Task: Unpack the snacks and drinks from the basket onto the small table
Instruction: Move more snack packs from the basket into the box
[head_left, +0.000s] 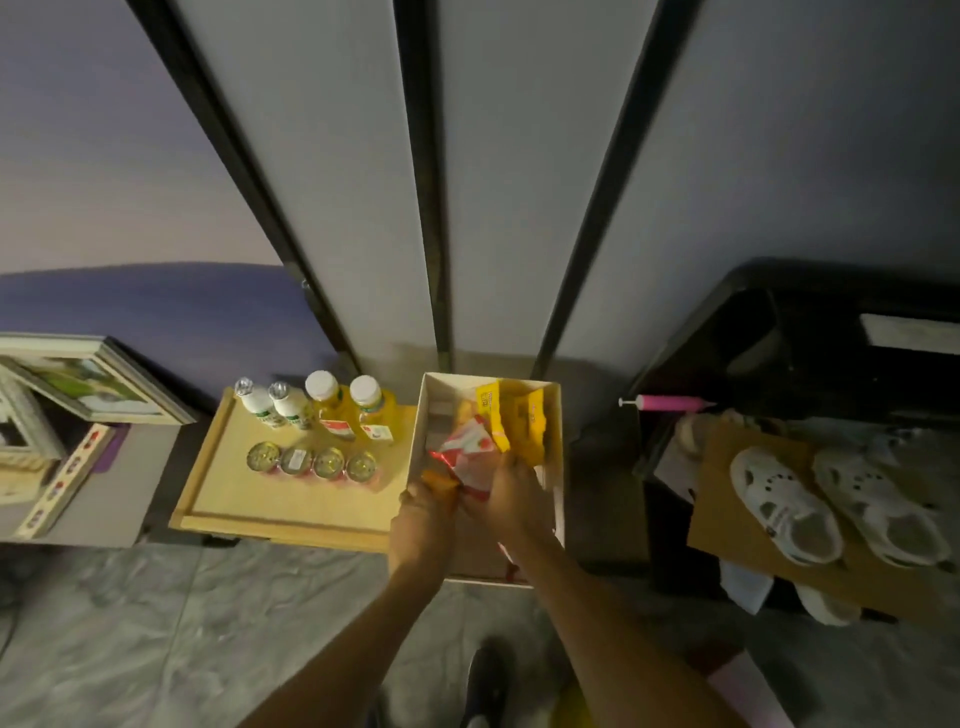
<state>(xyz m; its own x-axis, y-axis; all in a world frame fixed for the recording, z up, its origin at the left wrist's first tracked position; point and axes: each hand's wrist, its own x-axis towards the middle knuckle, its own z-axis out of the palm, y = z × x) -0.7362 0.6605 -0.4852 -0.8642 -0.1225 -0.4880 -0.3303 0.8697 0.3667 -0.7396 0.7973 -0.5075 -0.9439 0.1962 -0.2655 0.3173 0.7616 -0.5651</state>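
Already the drinks look unpacked: on the small table (244, 499), which stands touching the basket (423, 415) at its 9 o'clock side, two white bottles (272, 408) and two yellow juice bottles (350, 408) stand upright in a row along the far edge, with four cans (311, 461) lined up just in front of them. No snack lies on the table yet, so the snack half of the job appears to be what is left. The basket is open-topped and pale, and it holds several packets: yellow packets (519, 421) lean against its wall at 1 o'clock, and a red and white packet (465, 449) sits near the middle. Both forearms reach forward and down from 6 o'clock and meet inside the near half of the basket. The left hand (426, 506) is at the near-left corner, back of the hand up, its fingers curled round an orange packet (439, 478) of which only a little shows. The right hand (506, 491) lies just beside it at 3 o'clock, knuckles up, fingers bent down and closed on the near edge of the red and white packet, though the blur hides exactly how they pinch it. Judged from this, a packet is about to be lifted out toward the bare front of the table. Off at 3 o'clock, well apart, a pair of white clogs (831, 504) rests on cardboard (727, 519).
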